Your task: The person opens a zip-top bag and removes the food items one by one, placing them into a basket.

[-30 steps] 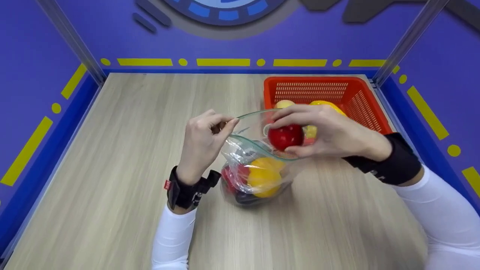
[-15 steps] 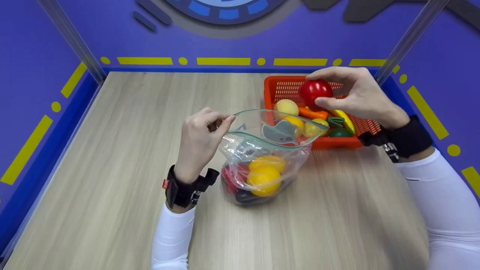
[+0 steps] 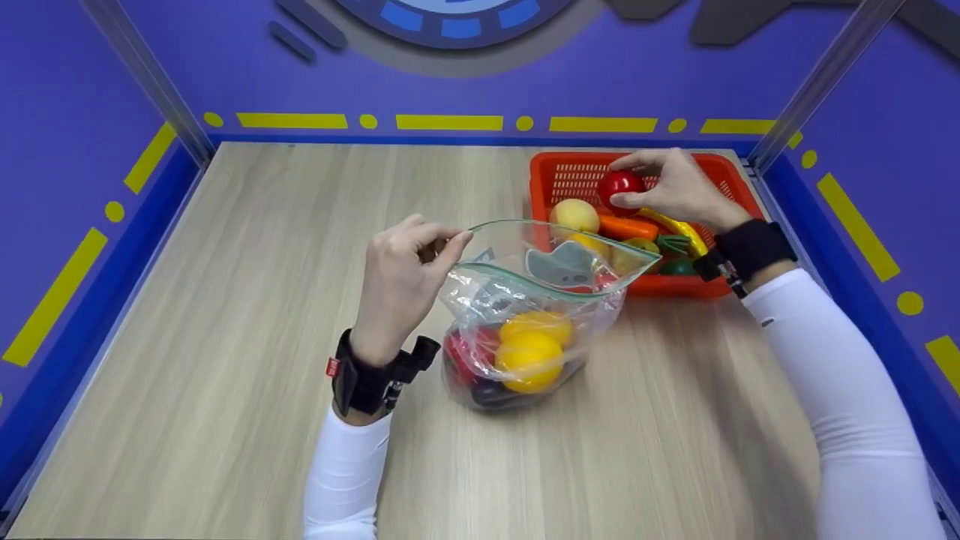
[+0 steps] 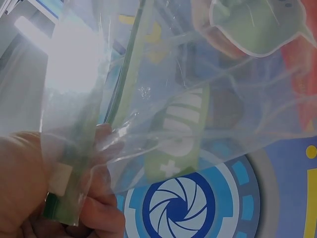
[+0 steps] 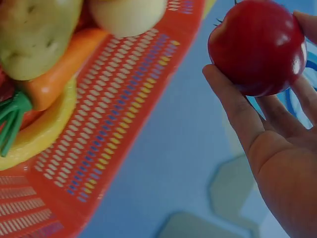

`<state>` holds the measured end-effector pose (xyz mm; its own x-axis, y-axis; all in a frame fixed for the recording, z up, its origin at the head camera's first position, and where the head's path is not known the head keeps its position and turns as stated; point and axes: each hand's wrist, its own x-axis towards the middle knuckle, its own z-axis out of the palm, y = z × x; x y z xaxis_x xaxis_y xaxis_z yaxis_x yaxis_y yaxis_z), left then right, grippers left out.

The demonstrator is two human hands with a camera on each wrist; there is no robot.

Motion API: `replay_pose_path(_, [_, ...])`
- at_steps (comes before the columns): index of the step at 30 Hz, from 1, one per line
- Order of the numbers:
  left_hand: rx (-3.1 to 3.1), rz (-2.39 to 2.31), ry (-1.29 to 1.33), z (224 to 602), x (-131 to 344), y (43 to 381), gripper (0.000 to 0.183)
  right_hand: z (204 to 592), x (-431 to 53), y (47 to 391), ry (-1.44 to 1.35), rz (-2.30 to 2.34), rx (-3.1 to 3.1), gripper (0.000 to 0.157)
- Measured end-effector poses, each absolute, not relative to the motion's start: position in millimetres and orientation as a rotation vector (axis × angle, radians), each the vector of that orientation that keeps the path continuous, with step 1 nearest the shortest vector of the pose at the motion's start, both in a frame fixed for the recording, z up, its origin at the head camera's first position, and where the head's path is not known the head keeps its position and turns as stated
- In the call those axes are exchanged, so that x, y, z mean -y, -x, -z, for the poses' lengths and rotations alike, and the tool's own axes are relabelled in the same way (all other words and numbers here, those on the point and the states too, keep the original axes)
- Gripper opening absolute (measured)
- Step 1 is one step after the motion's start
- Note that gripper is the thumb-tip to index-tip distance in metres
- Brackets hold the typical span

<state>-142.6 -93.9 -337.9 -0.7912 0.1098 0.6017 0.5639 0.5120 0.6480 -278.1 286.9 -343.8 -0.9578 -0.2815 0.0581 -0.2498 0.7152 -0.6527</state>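
My left hand (image 3: 405,270) pinches the left corner of a clear zip bag (image 3: 495,285), whose green-edged mouth gapes toward the right. Through the plastic show two yellow round fruits (image 3: 529,360), a red piece (image 3: 469,352) and a dark one (image 3: 491,391). In the left wrist view, the thumb and fingers grip the bag's green zip strip (image 4: 62,208). My right hand (image 3: 679,187) holds a glossy red tomato (image 3: 619,187) over the back of the red basket (image 3: 675,287). The right wrist view shows the tomato (image 5: 257,47) between fingertips and thumb, thin dark sepals at its left.
Inside the basket lie a pale round fruit (image 3: 575,215), a carrot (image 3: 626,226), a banana (image 3: 690,234) and other pieces. A potato-like piece (image 5: 37,34) lies near the carrot in the right wrist view. Blue walls (image 3: 450,90) bound the wooden table (image 3: 300,225).
My right hand has gone from the bag's mouth back over the basket, holding the tomato throughout, then slightly left and farther in. The bag's mouth has spread; my left hand has hardly moved.
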Motion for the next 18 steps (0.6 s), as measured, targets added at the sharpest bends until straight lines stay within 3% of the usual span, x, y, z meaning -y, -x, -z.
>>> replay_pose_path(18, [2.257,1.238,0.562,339,95,144,0.015,390,-297,331,0.262,0.820,-2.819,0.054])
